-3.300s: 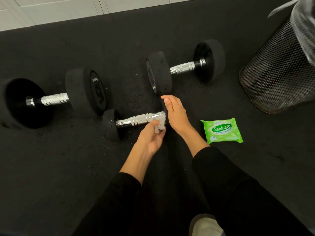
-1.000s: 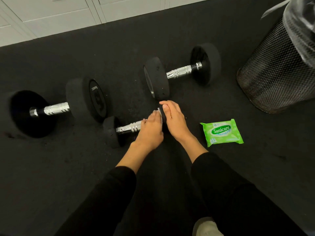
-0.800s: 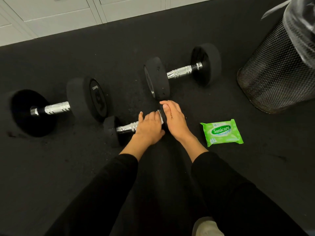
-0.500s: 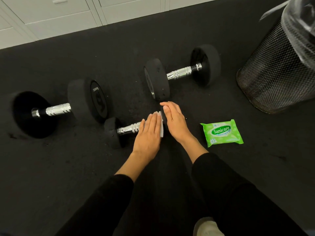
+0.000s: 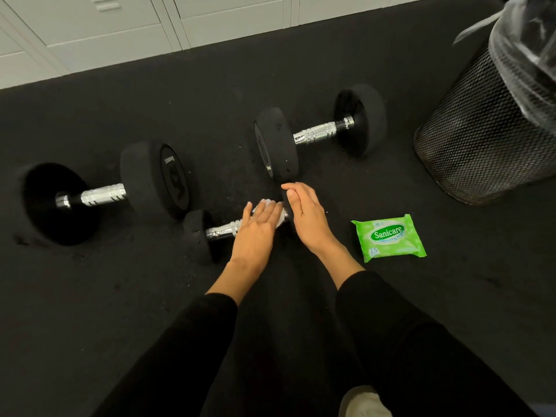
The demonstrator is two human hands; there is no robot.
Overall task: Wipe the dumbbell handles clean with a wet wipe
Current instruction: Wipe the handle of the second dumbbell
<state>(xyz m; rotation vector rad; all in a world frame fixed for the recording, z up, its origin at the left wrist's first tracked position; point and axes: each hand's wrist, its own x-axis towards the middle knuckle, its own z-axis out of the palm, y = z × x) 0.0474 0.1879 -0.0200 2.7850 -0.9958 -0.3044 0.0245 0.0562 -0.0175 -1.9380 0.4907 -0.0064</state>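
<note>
Dumbbell handle (image 5: 224,230), ribbed chrome, lies under the left hand (image 5: 255,233), whose straight fingers press a crumpled white wet wipe (image 5: 266,202) flat onto it. The right hand (image 5: 307,218) curls over the right end of this small dumbbell (image 5: 195,236), gripping its round black weight. Three dumbbells lie on the grainy black floor (image 5: 120,296): the small one, a large dumbbell (image 5: 102,194) to its left, and a far dumbbell (image 5: 316,135) beyond the hands. One glossy green wipe pack (image 5: 389,237) lies just right of the hands. One black mesh bin (image 5: 481,130) stands at the floor's right edge.
</note>
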